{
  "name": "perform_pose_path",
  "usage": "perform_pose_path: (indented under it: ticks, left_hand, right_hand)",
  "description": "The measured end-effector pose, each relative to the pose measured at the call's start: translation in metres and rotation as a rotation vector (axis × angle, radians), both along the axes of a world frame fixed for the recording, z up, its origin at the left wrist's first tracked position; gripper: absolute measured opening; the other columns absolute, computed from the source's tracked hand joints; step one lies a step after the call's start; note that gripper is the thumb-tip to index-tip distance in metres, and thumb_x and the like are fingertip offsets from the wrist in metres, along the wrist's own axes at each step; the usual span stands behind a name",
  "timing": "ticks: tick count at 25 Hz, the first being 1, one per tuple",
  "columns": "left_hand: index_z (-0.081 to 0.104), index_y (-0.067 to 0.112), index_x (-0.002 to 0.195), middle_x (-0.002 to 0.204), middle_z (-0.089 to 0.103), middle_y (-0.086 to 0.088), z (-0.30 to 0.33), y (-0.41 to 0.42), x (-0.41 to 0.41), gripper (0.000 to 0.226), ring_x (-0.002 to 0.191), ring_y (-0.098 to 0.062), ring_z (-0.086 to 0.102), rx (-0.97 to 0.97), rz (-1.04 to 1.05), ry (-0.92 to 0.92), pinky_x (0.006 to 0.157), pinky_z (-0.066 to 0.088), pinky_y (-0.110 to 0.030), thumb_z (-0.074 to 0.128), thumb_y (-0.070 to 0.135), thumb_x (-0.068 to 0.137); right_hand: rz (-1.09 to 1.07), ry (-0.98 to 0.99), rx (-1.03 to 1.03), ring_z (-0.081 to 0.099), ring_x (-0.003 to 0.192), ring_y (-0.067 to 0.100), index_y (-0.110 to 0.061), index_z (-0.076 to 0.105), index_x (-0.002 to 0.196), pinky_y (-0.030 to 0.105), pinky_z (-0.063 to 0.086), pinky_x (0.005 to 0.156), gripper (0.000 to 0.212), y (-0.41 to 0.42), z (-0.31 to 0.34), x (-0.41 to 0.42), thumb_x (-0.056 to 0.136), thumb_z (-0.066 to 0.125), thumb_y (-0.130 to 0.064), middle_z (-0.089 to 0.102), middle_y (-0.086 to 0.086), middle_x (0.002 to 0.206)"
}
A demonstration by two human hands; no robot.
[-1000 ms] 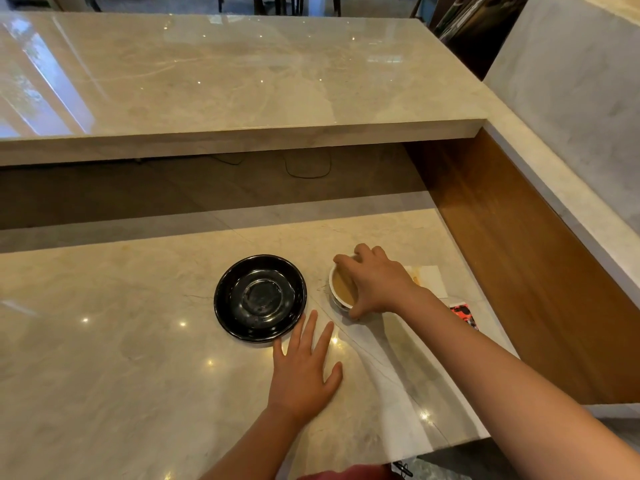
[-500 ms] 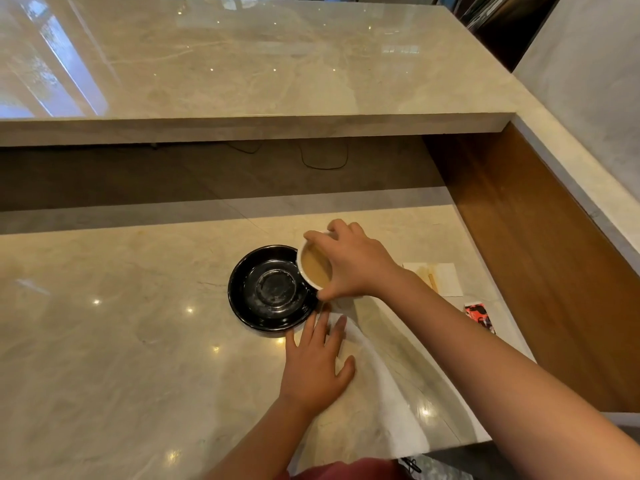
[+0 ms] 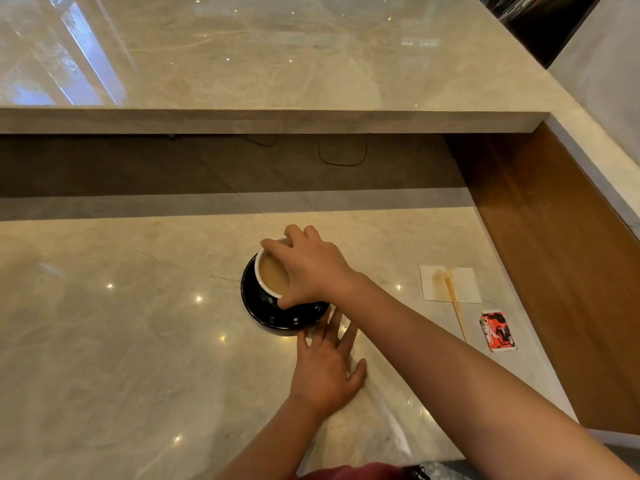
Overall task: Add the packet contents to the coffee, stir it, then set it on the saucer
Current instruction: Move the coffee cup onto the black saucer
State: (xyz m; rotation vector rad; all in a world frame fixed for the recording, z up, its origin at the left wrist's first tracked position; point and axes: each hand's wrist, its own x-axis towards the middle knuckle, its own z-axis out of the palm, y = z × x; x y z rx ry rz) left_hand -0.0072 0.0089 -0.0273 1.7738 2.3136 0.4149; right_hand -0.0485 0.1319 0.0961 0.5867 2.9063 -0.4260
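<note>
**Cup gripped from above over the black saucer**

The right hand (image 3: 313, 268) comes down over the white round cup of light-brown coffee (image 3: 272, 277), its fingers (image 3: 277, 247) spread and curled around the rim, thumb pressed on the near side, so the cup is clamped from the top. The cup sits within the glossy black round saucer (image 3: 277, 315); whether its base is fully resting there cannot be told.

The left hand (image 3: 325, 368) lies palm down on the beige marble counter (image 3: 121, 341), fingers extended and slightly apart, fingertips just touching the saucer's near edge, holding nothing.

Well to the right lie a stained white paper napkin (image 3: 464, 284), a thin wooden stir stick (image 3: 457, 311) across it, and a torn red-and-white packet (image 3: 497, 330).
</note>
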Motion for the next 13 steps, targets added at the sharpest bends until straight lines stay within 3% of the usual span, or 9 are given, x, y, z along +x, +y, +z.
perform_pose_path:
  ticks: [10, 13]
  left_hand:
    - [0.041, 0.023, 0.135, 0.140, 0.041, -0.010, -0.001, 0.001, -0.001, 0.057, 0.133, -0.026, 0.021, -0.004, 0.002, 0.000, 0.101, 0.014, -0.053, 0.040, 0.053, 0.086]
    - [0.042, 0.023, 0.135, 0.140, 0.042, -0.011, 0.003, 0.000, 0.000, 0.058, 0.133, -0.027, 0.025, -0.009, 0.013, 0.001, 0.102, 0.023, -0.055, 0.039, 0.054, 0.085]
  right_hand:
    - [0.029, -0.042, -0.024, 0.033, 0.120, 0.032, -0.026, 0.027, 0.137, 0.044, 0.047, 0.083, 0.097, 0.000, -0.005, -0.009, 0.058, 0.077, -0.053, 0.035, 0.011, 0.136]
    - [0.060, -0.079, -0.053, 0.032, 0.124, 0.030, -0.026, 0.023, 0.140, 0.045, 0.046, 0.087, 0.101, 0.007, -0.001, -0.007, 0.059, 0.078, -0.052, 0.031, 0.008, 0.143]
